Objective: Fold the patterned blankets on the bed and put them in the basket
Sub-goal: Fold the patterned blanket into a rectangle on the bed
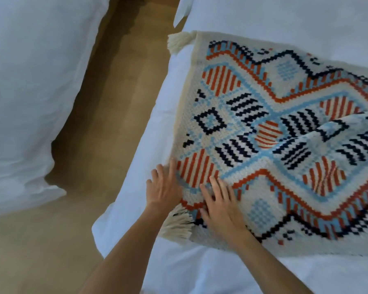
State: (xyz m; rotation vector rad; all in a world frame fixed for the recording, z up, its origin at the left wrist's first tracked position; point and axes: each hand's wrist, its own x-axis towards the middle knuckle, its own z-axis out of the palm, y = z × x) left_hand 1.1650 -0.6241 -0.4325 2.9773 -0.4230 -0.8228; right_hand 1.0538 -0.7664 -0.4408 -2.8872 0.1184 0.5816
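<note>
A cream blanket (253,124) with orange, light-blue and navy geometric patterns lies spread on the white bed (200,268). Cream tassels hang at its two near-left corners. At the right, part of the blanket is folded over itself into a raised ridge. My left hand (163,187) lies flat at the blanket's left edge, fingers spread, half on the sheet. My right hand (221,205) presses flat on the blanket near its lower-left corner, fingers apart. Neither hand grips the cloth. No basket is in view.
A second white bed (26,92) stands to the left. Between the two beds runs a strip of tan wooden floor (98,134). A white pillow (285,15) lies at the head of the bed, beyond the blanket.
</note>
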